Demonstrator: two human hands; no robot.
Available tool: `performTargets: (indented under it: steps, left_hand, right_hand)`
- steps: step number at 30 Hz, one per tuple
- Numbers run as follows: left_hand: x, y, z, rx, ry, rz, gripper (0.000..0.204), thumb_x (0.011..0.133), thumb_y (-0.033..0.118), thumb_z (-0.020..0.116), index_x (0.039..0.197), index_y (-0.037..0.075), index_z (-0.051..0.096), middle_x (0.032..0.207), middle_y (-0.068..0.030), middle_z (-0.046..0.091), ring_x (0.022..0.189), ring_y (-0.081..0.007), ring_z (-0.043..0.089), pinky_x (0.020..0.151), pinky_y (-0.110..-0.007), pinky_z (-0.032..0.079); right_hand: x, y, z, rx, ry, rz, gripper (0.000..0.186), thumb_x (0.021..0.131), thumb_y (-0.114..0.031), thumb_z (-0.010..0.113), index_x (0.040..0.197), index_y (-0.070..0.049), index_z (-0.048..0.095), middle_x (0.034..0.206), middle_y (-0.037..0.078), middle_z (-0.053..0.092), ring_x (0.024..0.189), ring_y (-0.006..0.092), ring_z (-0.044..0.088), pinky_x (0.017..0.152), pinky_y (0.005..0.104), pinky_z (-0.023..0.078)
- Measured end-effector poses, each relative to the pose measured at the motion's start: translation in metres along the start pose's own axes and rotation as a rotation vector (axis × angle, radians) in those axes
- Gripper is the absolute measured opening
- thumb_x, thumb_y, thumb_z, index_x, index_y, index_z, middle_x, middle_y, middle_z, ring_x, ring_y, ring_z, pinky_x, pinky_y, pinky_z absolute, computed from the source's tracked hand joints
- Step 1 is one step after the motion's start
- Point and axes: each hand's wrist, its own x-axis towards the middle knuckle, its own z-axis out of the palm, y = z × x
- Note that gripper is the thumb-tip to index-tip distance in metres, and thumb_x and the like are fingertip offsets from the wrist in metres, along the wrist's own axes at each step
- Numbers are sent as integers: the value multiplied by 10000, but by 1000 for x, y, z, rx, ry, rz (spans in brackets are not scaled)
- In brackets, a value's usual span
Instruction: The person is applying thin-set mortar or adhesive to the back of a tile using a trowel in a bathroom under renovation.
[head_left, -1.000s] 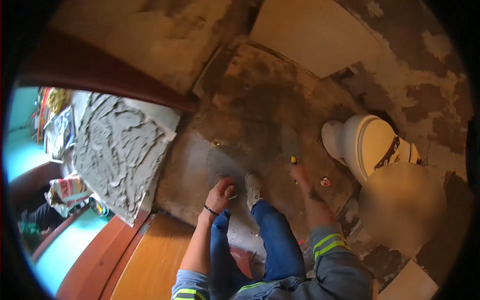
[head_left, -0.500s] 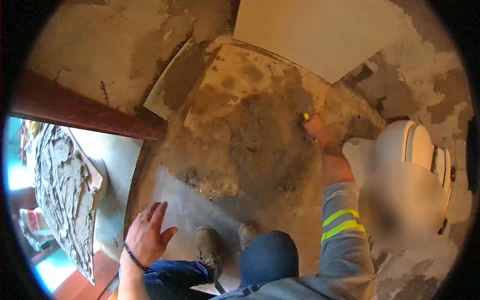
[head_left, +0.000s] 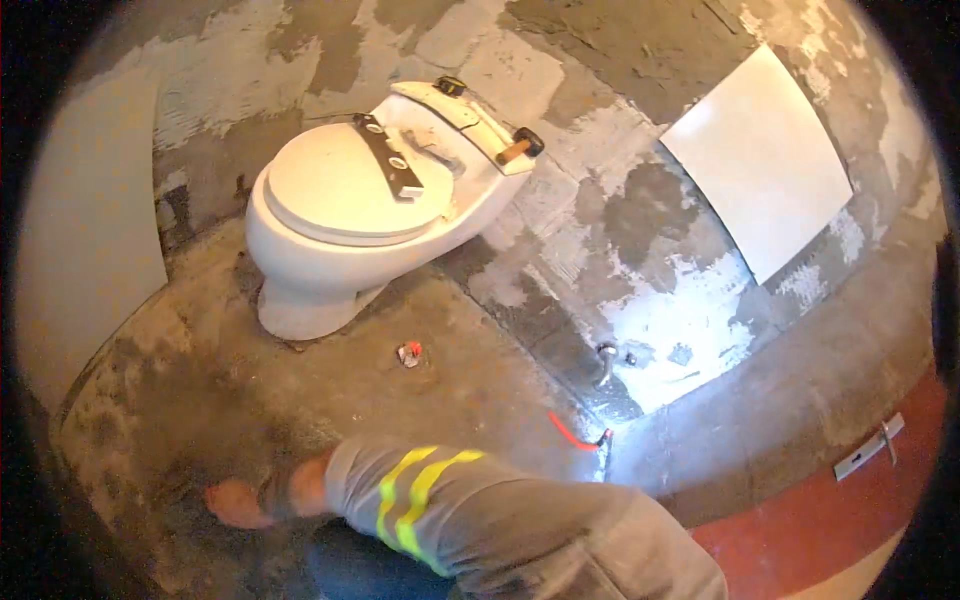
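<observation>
1. The person's bare right hand (head_left: 237, 503) is at the lower left, low over a rough, grey-brown floor (head_left: 300, 390); it is blurred and dimly lit, so I cannot tell whether its fingers are apart, together or clamped on something, nor whether they touch the surface; I cannot tell the left hand's state either.
2. The floor spreads under and around the right hand and runs up to the toilet's foot; its surface is mottled, darker near the hand.
3. A loose grey sleeve (head_left: 560, 525) with two yellow-green bands covers the right arm above the wrist; dark blue cloth (head_left: 370, 565) shows beneath it.
4. A white ceramic toilet (head_left: 300, 255) stands upright beyond the hand, its oval lid down; a black bar-shaped level (head_left: 384, 155) lies across the lid; a wooden-handled hammer with a dark head (head_left: 513, 152) rests on the rear part.
5. A small crumpled white-and-red scrap (head_left: 409, 353) lies between toilet and sleeve; a thin orange-red hose (head_left: 572, 434) is near the wall's foot, below a bent metal pipe (head_left: 605, 362); a pale four-sided panel (head_left: 765, 165) is against the patchy grey wall (head_left: 645, 215).
</observation>
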Motion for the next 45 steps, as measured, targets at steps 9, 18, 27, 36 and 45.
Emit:
performTargets:
  steps: [9, 18, 27, 36, 45]
  left_hand:
    - [16, 8, 23, 6, 136, -101, 552, 875, 379, 582, 1307, 51, 473, 1139, -243, 591, 983, -400, 590, 848, -424, 477]
    - [-9, -27, 21, -160, 345, -280, 542, 835, 302, 646, 1253, 2, 475, 1096, -232, 605, 974, -340, 616, 827, -404, 487]
    - [-66, -29, 44, -176, 426, -546, 520, 855, 320, 623, 1252, 17, 481, 1053, -226, 624, 974, -346, 609, 827, -409, 488]
    - [-65, -12, 49, -187, 415, -499, 585, 872, 407, 584, 1295, 34, 429, 1060, -218, 623, 979, -371, 599, 841, -417, 478]
    - [-42, -46, 52, -46, 348, -387, 673, 887, 453, 528, 1329, -31, 373, 1274, -242, 494, 1168, -367, 494, 1008, -411, 384]
  right_hand:
    - [-61, -5, 138, 203, -45, 439, 239, 817, -130, 523, 1006, -29, 629, 972, 125, 622, 754, 202, 567, 664, 335, 502]
    - [-182, 13, 18, 1027, 170, 622, 356, 814, -202, 643, 1119, -41, 556, 890, 140, 649, 695, 276, 629, 631, 383, 516]
    - [-101, -137, 84, 2099, -160, 955, 124, 853, -191, 588, 841, -107, 497, 572, -7, 439, 452, 125, 459, 391, 330, 393]
    - [-76, -47, 48, 2284, 15, 817, 142, 828, -142, 588, 892, -148, 462, 611, -27, 419, 442, 85, 395, 389, 261, 362]
    - [-116, 5, 24, 2075, -75, 894, 232, 866, -172, 559, 1068, -59, 582, 720, -34, 525, 568, 71, 485, 496, 223, 408]
